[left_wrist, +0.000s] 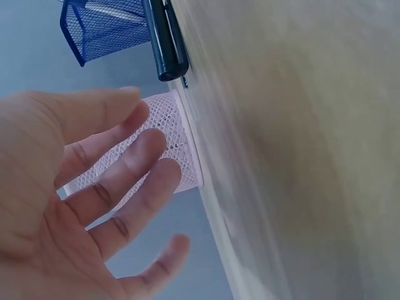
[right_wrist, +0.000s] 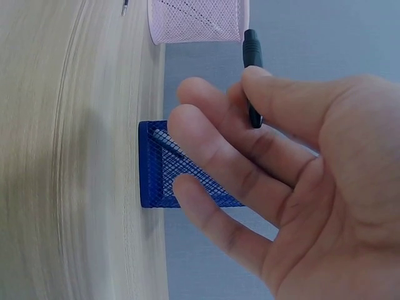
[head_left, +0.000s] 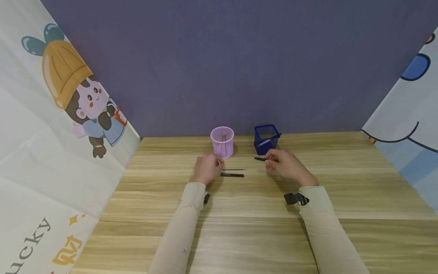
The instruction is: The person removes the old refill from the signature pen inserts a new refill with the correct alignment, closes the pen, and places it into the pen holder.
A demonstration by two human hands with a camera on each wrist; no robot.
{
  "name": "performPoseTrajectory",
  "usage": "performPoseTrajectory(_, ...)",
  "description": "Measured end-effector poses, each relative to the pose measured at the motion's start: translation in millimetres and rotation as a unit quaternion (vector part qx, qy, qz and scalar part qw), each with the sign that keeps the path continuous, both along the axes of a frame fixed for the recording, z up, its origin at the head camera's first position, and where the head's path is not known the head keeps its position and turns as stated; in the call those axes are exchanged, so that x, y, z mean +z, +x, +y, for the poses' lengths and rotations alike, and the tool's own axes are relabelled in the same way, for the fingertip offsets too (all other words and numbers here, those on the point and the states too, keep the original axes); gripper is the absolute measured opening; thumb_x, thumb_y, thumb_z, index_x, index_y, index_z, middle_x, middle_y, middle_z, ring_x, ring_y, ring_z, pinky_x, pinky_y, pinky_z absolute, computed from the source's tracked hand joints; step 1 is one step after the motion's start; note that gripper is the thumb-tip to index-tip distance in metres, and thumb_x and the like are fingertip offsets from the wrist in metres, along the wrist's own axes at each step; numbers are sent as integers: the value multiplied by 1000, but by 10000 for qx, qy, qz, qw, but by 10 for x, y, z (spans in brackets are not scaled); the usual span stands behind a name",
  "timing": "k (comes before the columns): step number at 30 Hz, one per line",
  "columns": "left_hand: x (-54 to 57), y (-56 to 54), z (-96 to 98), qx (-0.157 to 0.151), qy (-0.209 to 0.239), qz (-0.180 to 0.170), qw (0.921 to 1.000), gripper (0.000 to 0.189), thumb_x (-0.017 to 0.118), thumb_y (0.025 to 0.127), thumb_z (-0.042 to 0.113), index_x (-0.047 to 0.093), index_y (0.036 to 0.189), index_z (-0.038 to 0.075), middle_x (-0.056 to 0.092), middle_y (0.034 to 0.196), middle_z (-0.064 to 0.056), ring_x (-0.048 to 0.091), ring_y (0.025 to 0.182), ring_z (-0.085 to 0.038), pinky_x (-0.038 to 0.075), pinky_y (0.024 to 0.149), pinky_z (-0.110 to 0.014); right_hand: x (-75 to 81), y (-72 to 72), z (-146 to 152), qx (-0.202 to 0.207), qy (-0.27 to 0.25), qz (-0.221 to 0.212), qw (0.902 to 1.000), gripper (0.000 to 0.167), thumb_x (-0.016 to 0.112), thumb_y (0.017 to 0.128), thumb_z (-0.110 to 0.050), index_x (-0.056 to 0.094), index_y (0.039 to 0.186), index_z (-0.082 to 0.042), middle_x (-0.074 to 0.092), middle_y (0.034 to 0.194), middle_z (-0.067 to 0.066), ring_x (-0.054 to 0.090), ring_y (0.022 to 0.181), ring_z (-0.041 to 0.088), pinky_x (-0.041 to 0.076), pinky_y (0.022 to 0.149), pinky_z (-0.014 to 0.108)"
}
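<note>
My right hand (head_left: 285, 163) pinches a short black pen piece (right_wrist: 252, 50) between thumb and index finger, its ribbed end sticking out; the other fingers are loosely bent. My left hand (head_left: 207, 167) hovers low over the table in front of the pink mesh cup, fingers relaxed and apart, with nothing visible in them. Just right of that hand, a thin dark pen refill (head_left: 234, 169) lies on the wood. Parallel to it and nearer me is a black pen tube (head_left: 232, 175).
The round pink mesh cup (head_left: 222, 148) holds several thin sticks. A square blue mesh holder (head_left: 261, 148) with a pen in it stands to its right. Behind both rises a dark wall (head_left: 239, 68). Patterned sheets flank the wooden table (head_left: 253, 236).
</note>
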State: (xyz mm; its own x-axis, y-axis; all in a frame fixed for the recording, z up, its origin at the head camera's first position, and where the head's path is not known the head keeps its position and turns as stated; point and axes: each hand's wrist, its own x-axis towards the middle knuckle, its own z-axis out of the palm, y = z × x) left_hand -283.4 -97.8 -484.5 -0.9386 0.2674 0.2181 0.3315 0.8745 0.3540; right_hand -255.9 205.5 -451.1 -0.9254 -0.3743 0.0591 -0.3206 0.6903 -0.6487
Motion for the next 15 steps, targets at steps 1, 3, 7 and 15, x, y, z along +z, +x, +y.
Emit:
performPoseTrajectory(1, 8, 5, -4, -7, 18, 31, 10000, 6, 74, 91, 21, 79, 90, 22, 74, 79, 5, 66, 72, -16, 52, 77, -39, -3, 4, -3, 1, -3, 10, 10000, 14, 59, 104, -12, 67, 113, -3, 76, 91, 10, 72, 78, 27, 57, 69, 35)
performPoseTrajectory(3, 23, 11, -10, -14, 34, 87, 10000, 6, 74, 91, 21, 79, 90, 22, 75, 78, 5, 67, 72, -16, 53, 76, -38, -4, 12, -10, -10, 4, 24, 10000, 15, 60, 104, -12, 67, 113, -4, 76, 90, 10, 72, 78, 27, 57, 71, 37)
performPoseTrajectory(7, 65, 25, -21, -36, 71, 258, 9996, 6, 73, 92, 22, 79, 92, 20, 75, 79, 4, 67, 71, -15, 54, 74, -36, -4, 31, -25, -17, 30, -2, 10000, 19, 59, 104, -14, 67, 116, -2, 76, 90, 9, 72, 78, 27, 57, 72, 38)
performPoseTrajectory(15, 178, 61, -53, -4, 423, 567, 9975, 6, 74, 93, 19, 79, 94, 16, 75, 82, 0, 66, 72, -15, 53, 69, -34, -14, 82, -55, -41, 36, -39, 10000, 19, 58, 105, -14, 67, 115, -1, 76, 90, 7, 72, 79, 26, 56, 69, 35)
